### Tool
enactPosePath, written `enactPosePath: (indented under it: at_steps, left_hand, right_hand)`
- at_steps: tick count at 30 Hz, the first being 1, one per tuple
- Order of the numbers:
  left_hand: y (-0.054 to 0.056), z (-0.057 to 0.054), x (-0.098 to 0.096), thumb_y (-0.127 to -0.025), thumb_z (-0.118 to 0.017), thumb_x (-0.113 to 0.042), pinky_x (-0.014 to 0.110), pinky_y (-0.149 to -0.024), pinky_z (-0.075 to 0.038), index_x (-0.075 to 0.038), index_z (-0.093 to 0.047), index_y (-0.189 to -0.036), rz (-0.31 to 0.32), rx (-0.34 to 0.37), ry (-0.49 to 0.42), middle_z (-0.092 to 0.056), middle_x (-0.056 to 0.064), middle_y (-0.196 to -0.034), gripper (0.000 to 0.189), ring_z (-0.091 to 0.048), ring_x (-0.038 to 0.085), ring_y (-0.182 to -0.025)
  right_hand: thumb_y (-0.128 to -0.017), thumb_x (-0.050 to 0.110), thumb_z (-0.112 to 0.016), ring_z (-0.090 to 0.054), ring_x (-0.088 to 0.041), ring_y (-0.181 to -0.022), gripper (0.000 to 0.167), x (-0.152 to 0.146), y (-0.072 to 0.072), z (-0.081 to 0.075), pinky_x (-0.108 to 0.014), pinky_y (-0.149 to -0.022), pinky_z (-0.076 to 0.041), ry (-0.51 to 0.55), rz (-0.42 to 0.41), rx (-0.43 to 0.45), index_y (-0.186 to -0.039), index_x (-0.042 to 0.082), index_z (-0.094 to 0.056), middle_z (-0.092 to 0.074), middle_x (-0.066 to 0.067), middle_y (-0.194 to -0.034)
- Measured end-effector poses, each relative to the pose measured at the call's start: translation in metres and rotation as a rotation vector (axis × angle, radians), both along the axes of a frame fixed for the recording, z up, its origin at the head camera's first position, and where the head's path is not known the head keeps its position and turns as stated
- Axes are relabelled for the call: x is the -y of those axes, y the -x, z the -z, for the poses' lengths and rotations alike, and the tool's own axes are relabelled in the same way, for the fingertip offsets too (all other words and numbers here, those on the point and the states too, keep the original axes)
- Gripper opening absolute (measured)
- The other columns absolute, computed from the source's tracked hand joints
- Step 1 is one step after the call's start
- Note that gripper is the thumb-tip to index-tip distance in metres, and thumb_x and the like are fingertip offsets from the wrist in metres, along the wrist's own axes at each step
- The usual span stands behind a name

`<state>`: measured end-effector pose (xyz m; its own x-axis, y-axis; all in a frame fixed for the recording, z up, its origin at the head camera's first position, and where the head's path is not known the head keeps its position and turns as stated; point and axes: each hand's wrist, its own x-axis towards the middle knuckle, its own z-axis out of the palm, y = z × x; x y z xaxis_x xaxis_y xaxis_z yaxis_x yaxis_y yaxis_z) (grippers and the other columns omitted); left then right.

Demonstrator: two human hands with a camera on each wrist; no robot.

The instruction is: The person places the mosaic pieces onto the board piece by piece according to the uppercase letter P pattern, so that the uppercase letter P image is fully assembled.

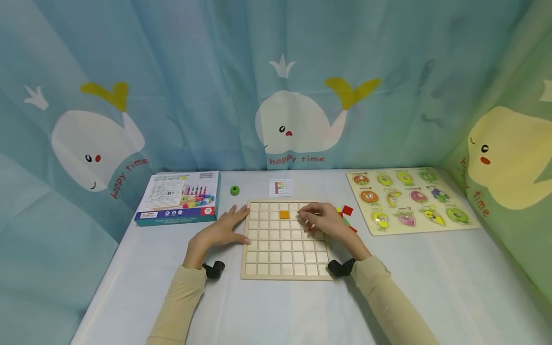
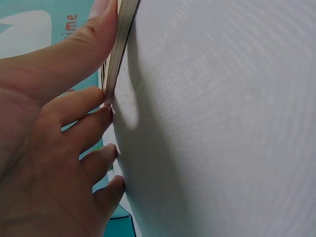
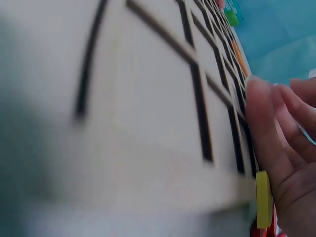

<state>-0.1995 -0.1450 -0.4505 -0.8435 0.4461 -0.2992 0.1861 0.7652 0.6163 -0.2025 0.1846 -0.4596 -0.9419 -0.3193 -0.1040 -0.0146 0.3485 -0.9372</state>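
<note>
A square wooden grid board [image 1: 263, 277] lies in front of me, with one orange tile [image 1: 284, 214] in its upper part. My left hand [image 1: 222, 228] rests along the board's left edge, fingers spread, thumb lower down against the edge. In the left wrist view, the thumb and fingertips of the left hand [image 2: 64, 128] touch the board's side [image 2: 118, 54]. My right hand [image 1: 325, 221] is over the upper right cells, thumb and fingertips close together just right of the orange tile. In the right wrist view its thumb [image 3: 264, 123] hides the other fingertips; I cannot tell whether they pinch a tile.
Loose tiles, including a red one [image 1: 347, 210] and a yellow one [image 3: 264, 200], lie right of the board. A small pattern card [image 1: 280, 187] and a green bead [image 1: 235, 190] lie behind it. A toy box [image 1: 177, 199] sits left, a fruit puzzle board [image 1: 414, 201] right.
</note>
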Motion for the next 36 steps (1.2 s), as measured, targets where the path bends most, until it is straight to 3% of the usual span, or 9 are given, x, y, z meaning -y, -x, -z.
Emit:
enactPosePath:
  at_steps: [6,17,23,28,36]
  left_hand:
    - [0.0,0.001,0.001,-0.088,-0.081,-0.035,0.067,-0.125,-0.01,-0.015,-0.025,-0.165,-0.005,0.006,-0.004,-0.014,0.007,-0.173,0.097,-0.001,0.041,-0.16]
    - [0.0,0.001,0.001,-0.088,-0.081,-0.033,0.066,-0.126,-0.009,-0.012,-0.025,-0.164,0.001,-0.002,-0.013,-0.015,0.01,-0.173,0.097,-0.001,0.041,-0.16]
    - [0.001,0.002,0.001,-0.088,-0.081,-0.035,0.066,-0.126,-0.008,-0.013,-0.025,-0.164,0.0,0.0,-0.009,-0.015,0.009,-0.173,0.097,-0.001,0.041,-0.16]
    - [0.001,0.001,0.001,-0.088,-0.081,-0.034,0.065,-0.126,-0.008,-0.012,-0.025,-0.164,0.004,-0.002,-0.02,-0.015,0.01,-0.173,0.097,-0.001,0.041,-0.16]
    - [0.0,0.0,0.001,-0.088,-0.081,-0.032,0.066,-0.126,-0.008,-0.011,-0.025,-0.164,0.013,-0.006,-0.027,-0.015,0.011,-0.173,0.097,-0.001,0.041,-0.16]
  right_hand:
    - [-0.103,0.023,-0.064,-0.066,-0.021,-0.071,0.03,-0.014,-0.006,-0.001,-0.03,-0.06,-0.059,-0.097,0.037,-0.001,-0.119,-0.002,-0.071,-0.073,-0.017,-0.093]
    - [-0.101,0.017,-0.066,-0.062,-0.02,-0.069,0.027,-0.044,-0.012,-0.002,-0.029,-0.057,-0.054,-0.127,0.094,-0.047,-0.118,-0.003,-0.071,-0.072,-0.019,-0.089]
    - [-0.1,0.024,-0.068,-0.058,-0.02,-0.069,0.026,-0.061,-0.013,-0.003,-0.027,-0.054,-0.046,-0.221,0.161,-0.046,-0.116,0.004,-0.074,-0.069,-0.012,-0.084]
    - [-0.099,0.019,-0.069,-0.061,-0.021,-0.075,0.025,-0.075,-0.014,-0.003,-0.026,-0.063,-0.051,-0.26,0.164,-0.098,-0.117,0.002,-0.073,-0.072,-0.015,-0.095]
    - [-0.095,0.01,-0.072,-0.063,-0.02,-0.067,0.026,-0.082,-0.013,-0.002,-0.026,-0.057,-0.053,-0.292,0.189,-0.146,-0.119,0.0,-0.072,-0.074,-0.02,-0.103]
